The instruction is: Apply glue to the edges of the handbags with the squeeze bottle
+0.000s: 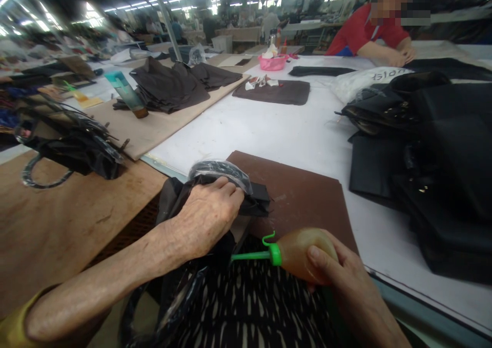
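Head view: my left hand (215, 209) grasps the black bag (169, 199) in front of me, fingers curled over its upper part just beside a looped handle (221, 168), their tips hidden from me; my right hand (346, 271) is wrapped round a squeeze bottle (300, 251), thumb against its side; the bottle lies to the right of the bag, lower than my left hand, tipped over so that its green nozzle (251, 256) points left at the bag; whether the nozzle's end touches the material, I cannot tell. My left forearm slants up and forward from the lower left, back of the hand uppermost; my right forearm comes in from the lower right, thumb on the upper side. The bottle is rounded and translucent, amber-brown, with a thin green hook curling off its cap; the bag is soft and creased, its handle sheathed in shiny clear plastic; beyond it a flat, stiff-looking brown sheet (303, 194), faintly scuffed, lies on the white table (192, 132); beneath the bottle shows dark cloth (261, 307) with pale streaks.
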{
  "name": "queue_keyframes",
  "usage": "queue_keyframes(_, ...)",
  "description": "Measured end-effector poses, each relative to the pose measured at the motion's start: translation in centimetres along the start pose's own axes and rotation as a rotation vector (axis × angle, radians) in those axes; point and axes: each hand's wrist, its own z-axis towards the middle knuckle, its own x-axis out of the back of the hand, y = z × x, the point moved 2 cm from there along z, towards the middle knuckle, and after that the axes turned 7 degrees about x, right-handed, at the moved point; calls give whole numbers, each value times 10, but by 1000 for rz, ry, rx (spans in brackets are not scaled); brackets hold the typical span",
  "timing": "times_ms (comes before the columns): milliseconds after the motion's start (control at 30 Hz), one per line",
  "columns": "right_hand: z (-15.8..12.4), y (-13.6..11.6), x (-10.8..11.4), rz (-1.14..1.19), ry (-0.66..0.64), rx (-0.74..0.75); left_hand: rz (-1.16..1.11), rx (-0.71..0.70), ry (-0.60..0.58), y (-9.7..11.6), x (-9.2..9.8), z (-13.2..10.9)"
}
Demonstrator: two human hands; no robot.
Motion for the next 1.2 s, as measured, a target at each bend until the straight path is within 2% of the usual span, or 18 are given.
queue_keyframes(200, 4, 14, 4, 77, 9, -28, 4, -7, 6, 1, 1, -1)
queue_keyframes(500, 1, 16, 0, 94, 10, -41, 6, -22, 37, 1, -2, -2)
queue_keyframes(767, -5, 15, -3, 96, -30, -81, 14, -12, 13, 2, -1, -2)
queue_keyframes(900, -11, 0, -5, 19, 5, -56, 30, -9, 7, 2, -1, -1)
queue_keyframes(1033, -22, -15, 3, -189, 157, -13, 26, -1, 9, 2, 1, 0)
queue_keyframes(1200, -23, -17, 11, -415, 200, 121, 19, -11, 19, 2, 3, 1)
